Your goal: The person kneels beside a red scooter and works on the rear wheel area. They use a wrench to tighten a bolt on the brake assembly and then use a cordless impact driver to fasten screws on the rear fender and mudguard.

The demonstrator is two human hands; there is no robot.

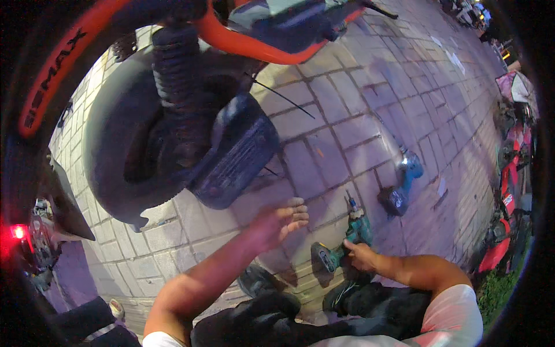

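Observation:
My right hand is closed around the handle of a green cordless drill. The drill's bit end points away from me, and its base rests low near my shoes. To its left, my left hand hovers over the paving with fingers partly bent and apart, holding nothing. Just beyond that hand stands an orange-framed two-wheeler, with a black ribbed shock absorber, a dark rear fender and a black box-like part. A thin dark cable or rod sticks out from it.
A blue cordless power tool with a dark base lies on the paving past the green drill. Red and black vehicles line the right side. At left, a red light glows, and another person's dark-clothed leg shows.

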